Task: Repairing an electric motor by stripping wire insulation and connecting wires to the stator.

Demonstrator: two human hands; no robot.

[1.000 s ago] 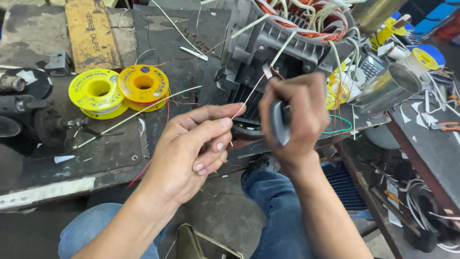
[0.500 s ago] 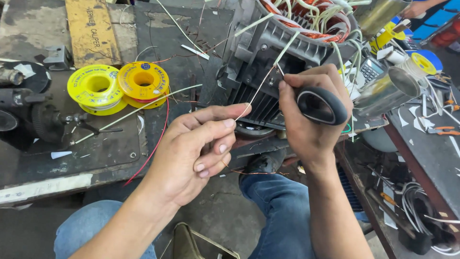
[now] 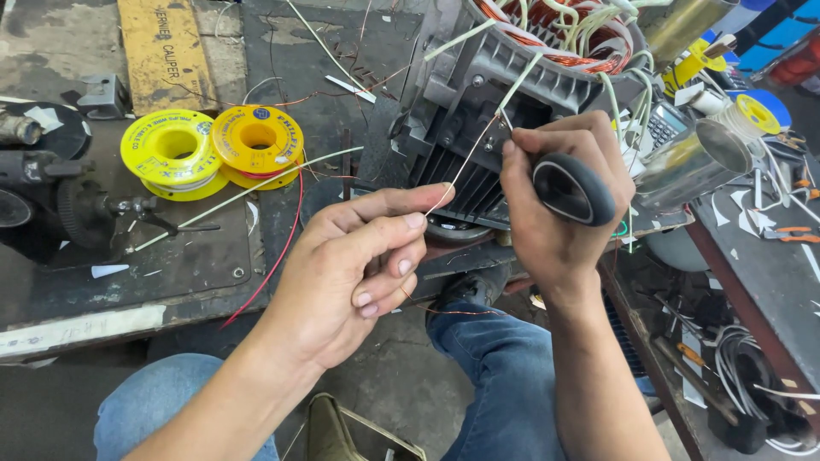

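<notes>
The thin bare copper wire [image 3: 461, 175] runs taut from the grey finned motor housing [image 3: 495, 94] toward seven o'clock, pinched by the left hand [image 3: 359, 265]; the right hand [image 3: 555, 196] grips a black-handled tool [image 3: 574, 188]. Overpulling could snap it

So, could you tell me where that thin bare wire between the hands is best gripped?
Probably at its free lower end, where the left hand already pinches the thin wire between thumb and forefinger, coming from below. The strand runs taut and slanted up toward the right hand, which holds a black-handled tool against it, crowding the upper end.
</notes>
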